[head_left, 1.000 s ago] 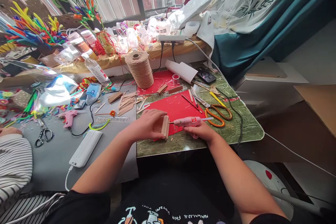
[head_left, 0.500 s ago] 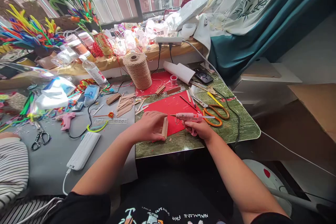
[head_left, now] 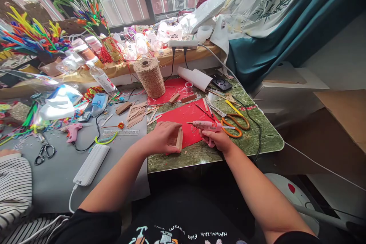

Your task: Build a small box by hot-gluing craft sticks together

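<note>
My left hand [head_left: 162, 137] is closed around a small wooden piece built of thin strips [head_left: 179, 140], fingers over its top and thumb along its near edge. Part of that piece is hidden by the hand. In my right hand [head_left: 215, 140] is a pink hot glue gun [head_left: 206, 125], its nozzle pointing left toward the wooden piece, a little apart from it. A clear glue stick pokes out of its back end. Beneath both hands lies a red sheet [head_left: 187, 122] on the green wood-patterned table mat [head_left: 246, 146].
Orange-handled scissors [head_left: 235, 125] lie right of the glue gun. Loose wooden strips [head_left: 137, 113], a twine spool [head_left: 149, 77] and a white power bank [head_left: 90, 164] are on the left and behind. A second pink glue gun [head_left: 73, 132] rests near another person's striped sleeve [head_left: 14, 187].
The glue gun has shifted slightly right, its nozzle farther from the wooden piece. My left hand keeps its hold almost unmoved. The striped sleeve at the left has moved slightly.
</note>
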The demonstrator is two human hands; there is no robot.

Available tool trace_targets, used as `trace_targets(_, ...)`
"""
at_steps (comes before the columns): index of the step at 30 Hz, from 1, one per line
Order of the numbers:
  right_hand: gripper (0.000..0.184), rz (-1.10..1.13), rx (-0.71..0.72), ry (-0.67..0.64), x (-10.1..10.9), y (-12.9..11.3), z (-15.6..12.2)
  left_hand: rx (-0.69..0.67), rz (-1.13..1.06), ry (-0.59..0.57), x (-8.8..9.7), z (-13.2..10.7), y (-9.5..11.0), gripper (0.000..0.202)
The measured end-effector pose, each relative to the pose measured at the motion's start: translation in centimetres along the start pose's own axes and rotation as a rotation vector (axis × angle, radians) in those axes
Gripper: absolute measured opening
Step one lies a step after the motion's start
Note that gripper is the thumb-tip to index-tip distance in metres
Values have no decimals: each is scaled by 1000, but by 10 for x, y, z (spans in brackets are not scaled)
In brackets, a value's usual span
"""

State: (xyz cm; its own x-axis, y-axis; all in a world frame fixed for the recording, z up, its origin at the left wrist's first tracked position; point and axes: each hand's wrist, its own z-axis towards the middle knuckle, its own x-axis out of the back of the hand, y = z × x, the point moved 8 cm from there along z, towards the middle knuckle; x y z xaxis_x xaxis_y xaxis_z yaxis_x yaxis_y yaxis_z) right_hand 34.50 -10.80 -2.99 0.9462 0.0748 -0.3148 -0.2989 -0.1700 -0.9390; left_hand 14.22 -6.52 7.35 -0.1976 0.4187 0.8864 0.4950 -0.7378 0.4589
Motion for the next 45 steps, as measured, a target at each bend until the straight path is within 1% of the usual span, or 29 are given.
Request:
trace_targets(4,56,-9,17,37,3,-1,1,-11,-4,-3,0,-1,0,94)
trace_targets(8,52,-16,2,70,7,4,3,-40,-14,-23,1,-3,1,102)
trace_targets(13,44,-12,-23,115,14,13,5,-4,-48,-45,2,-4,-2,94)
trace_targets(20,46,5,22,103,7,1,5,25,-51,-40,0,-1,-4,89)
trace_targets(26,36,47,26,103,8,3,6,14,-14,-15,-1,0,0,86)
trace_targets(29,36,51,27,103,8,3,6,8,-8,-6,-1,0,2,85)
trace_targets(34,43,41,9,113,7,-1,4,-7,0,-5,-1,1,5,86)
trace_targets(39,39,55,8,161,9,-1,5,-33,8,-28,0,2,9,91)
trace_targets(42,33,38,-28,199,13,4,6,-5,-11,-33,-1,2,6,91)
trace_targets(45,33,27,-56,198,15,9,7,0,-12,-39,-2,2,3,92)
